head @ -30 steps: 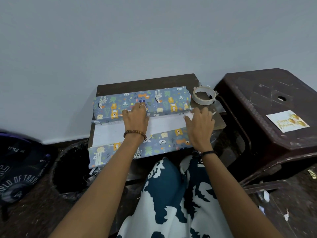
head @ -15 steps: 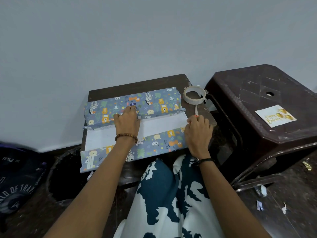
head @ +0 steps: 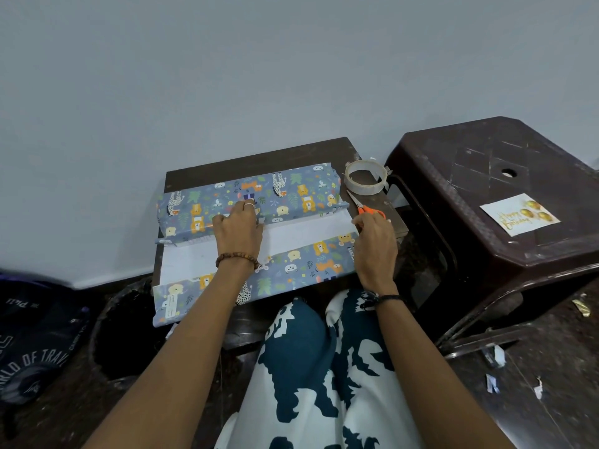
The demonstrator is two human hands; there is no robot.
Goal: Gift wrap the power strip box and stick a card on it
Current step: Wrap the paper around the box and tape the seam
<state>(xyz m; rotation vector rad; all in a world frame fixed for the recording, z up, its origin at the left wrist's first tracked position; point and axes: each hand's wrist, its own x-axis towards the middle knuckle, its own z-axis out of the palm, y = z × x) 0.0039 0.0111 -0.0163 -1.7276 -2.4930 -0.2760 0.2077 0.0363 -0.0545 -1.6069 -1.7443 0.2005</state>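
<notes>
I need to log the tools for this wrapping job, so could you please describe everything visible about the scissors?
The scissors have orange handles and pale, pointed blades that look closed. They lie on the small dark table, tips toward the tape roll, just right of the wrapped box. The right hand touches the handles, partly hiding them.

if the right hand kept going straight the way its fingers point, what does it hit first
The orange-handled scissors, right at the right hand's fingertips and possibly touching already. Beyond them sits the tape roll.

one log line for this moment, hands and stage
stage: paper part folded over box | left hand: pressing paper on box | right hand: on scissors | tape roll: unused | card: on stool
</notes>
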